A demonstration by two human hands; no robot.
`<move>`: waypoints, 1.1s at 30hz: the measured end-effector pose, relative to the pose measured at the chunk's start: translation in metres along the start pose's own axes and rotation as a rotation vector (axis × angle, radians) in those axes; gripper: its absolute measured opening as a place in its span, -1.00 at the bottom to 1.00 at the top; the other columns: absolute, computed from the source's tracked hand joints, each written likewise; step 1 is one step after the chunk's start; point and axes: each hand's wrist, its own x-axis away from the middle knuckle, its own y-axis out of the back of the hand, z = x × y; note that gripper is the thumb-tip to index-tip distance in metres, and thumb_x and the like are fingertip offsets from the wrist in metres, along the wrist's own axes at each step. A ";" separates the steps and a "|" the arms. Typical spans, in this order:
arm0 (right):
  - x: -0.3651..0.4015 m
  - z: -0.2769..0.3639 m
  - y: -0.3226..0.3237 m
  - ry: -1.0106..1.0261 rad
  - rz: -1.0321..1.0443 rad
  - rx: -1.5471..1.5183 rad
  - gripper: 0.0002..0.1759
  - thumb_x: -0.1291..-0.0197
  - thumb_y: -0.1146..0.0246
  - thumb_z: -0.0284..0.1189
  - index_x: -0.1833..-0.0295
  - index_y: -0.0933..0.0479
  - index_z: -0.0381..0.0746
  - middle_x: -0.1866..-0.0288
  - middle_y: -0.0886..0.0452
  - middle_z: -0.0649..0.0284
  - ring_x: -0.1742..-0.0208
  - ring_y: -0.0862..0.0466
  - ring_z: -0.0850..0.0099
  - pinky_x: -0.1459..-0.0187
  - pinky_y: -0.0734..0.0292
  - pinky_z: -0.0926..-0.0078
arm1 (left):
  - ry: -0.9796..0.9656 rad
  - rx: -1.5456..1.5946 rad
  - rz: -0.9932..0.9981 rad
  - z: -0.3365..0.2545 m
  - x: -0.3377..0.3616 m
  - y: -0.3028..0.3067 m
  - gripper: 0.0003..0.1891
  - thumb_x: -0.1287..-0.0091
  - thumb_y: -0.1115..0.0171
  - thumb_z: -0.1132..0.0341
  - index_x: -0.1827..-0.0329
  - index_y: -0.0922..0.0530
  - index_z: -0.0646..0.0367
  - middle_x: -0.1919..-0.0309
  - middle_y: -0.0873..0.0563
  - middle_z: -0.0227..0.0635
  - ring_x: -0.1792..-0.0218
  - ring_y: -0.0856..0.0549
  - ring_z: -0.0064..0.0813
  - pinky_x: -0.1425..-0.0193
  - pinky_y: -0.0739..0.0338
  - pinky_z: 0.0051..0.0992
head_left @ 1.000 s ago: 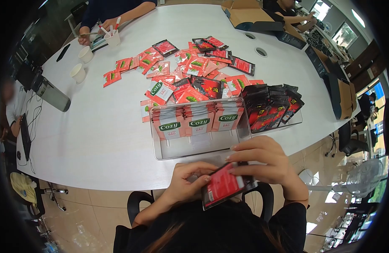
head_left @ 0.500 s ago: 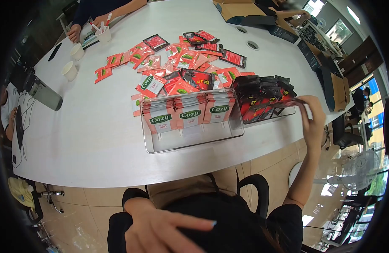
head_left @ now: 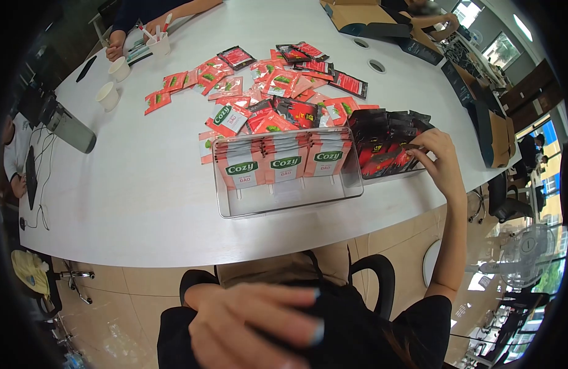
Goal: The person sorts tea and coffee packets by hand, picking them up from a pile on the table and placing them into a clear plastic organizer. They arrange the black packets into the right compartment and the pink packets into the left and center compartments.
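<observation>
My right hand is at the right end of a clear bin of black and red sachets, its fingers pinching the edge of one sachet there. Beside that bin stands a clear plastic bin with upright pink Cozy sachets in three rows. Close to the camera, in front of my torso, my left hand is slightly blurred, with its fingers apart and nothing in them. Behind the bins lies a loose pile of pink sachets, with black and red sachets mixed in.
Paper cups and a cup of pens stand at the left back, near another person's hands. A grey bottle is at the left. Open cardboard boxes line the far right edge. A fan stands on the floor.
My right hand has moved left and down, bringing the black and red sachet in against the others in the right bin. My left hand has shifted slightly right, its fingers spread. The view has shifted a little.
</observation>
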 end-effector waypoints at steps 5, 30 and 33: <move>-0.002 0.009 0.001 0.023 0.007 0.184 -0.55 0.28 -0.50 -0.52 0.15 -0.56 -0.21 -0.02 -0.54 0.27 0.00 -0.51 0.28 -0.06 -0.34 0.31 | 0.209 -0.845 0.265 0.030 0.012 0.030 -0.63 -0.18 -0.27 0.51 -0.09 -0.60 0.17 -0.02 -0.73 -0.23 -0.11 -0.66 -0.08 -0.30 -0.44 -0.10; -0.043 0.005 -0.008 -0.021 0.281 -0.012 0.15 0.60 -0.57 -0.47 -0.36 -0.29 -0.08 -0.09 -0.44 0.16 -0.17 -0.46 0.08 -0.46 -0.18 0.01 | 0.369 -1.314 0.669 0.061 0.045 0.042 -0.60 -0.19 -0.33 0.33 -0.13 -0.58 -0.07 -0.23 -0.61 -0.49 -0.28 -0.54 -0.52 -0.45 -0.09 -0.35; -0.042 0.007 -0.007 -0.025 0.283 -0.010 0.17 0.60 -0.57 -0.48 -0.38 -0.29 -0.06 -0.09 -0.44 0.17 -0.18 -0.46 0.09 -0.47 -0.16 0.02 | 0.360 -1.322 0.663 0.062 0.045 0.041 -0.60 -0.18 -0.32 0.34 -0.12 -0.60 -0.07 -0.23 -0.61 -0.49 -0.27 -0.54 -0.52 -0.45 -0.10 -0.36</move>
